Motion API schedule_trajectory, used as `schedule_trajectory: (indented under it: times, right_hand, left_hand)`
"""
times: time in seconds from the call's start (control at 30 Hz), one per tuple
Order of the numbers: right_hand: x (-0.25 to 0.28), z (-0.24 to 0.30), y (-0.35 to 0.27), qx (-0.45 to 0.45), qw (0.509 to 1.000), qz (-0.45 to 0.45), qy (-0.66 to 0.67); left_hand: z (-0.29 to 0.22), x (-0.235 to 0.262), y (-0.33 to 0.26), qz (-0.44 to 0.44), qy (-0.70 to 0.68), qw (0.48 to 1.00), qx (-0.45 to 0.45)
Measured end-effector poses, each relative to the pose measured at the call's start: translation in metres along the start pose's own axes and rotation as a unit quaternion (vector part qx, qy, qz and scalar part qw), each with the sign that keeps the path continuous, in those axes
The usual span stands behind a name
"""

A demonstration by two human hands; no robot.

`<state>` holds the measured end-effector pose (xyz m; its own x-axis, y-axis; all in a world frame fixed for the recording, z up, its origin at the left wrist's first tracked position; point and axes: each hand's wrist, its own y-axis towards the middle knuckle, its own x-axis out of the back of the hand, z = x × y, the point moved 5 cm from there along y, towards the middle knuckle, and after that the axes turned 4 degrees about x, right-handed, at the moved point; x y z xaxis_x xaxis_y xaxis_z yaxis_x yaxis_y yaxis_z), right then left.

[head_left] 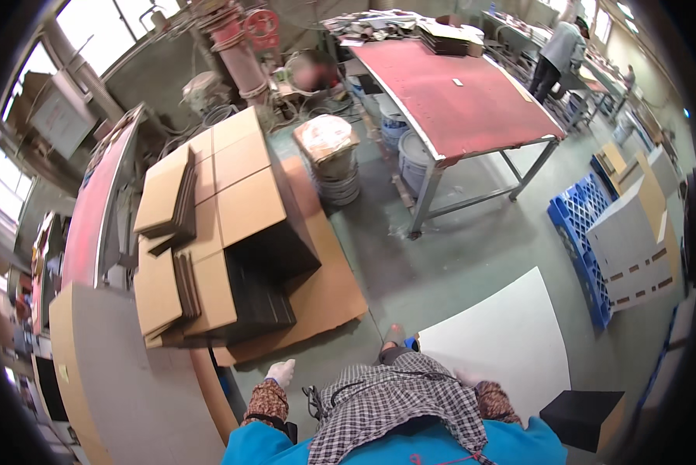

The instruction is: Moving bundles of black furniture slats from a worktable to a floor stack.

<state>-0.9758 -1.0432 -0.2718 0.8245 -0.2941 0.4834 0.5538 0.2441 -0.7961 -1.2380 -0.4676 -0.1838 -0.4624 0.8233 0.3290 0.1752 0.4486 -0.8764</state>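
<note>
My left hand [282, 373], in a whitish glove, hangs beside my checked apron [398, 395]. Its fingers look loosely curled, with nothing visible in them. Nearest to it are the stacks of folded brown cardboard [251, 205] with black sides, lying apart from the hand on a flat brown sheet [332, 291]. My right hand [466, 377] is at the apron's right edge, by a large white sheet [503, 337]. Most of that hand is hidden and blurred, so its fingers cannot be made out.
A red-topped table [456, 97] with metal legs stands ahead, buckets [416, 159] beneath it. A covered bucket [328, 159] is left of it. Blue pallets [584, 232] with grey board lie right. Large boards [131, 380] stand left. Another person [559, 58] works far right.
</note>
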Motion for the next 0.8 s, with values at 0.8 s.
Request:
schedule_trajectory:
  times: [0.8]
  right_hand:
    - [0.278,0.389,0.212,0.153,0.987,0.048,-0.029]
  left_hand:
    - [-0.442,0.115,0.066,-0.525,0.083,0.811,-0.243]
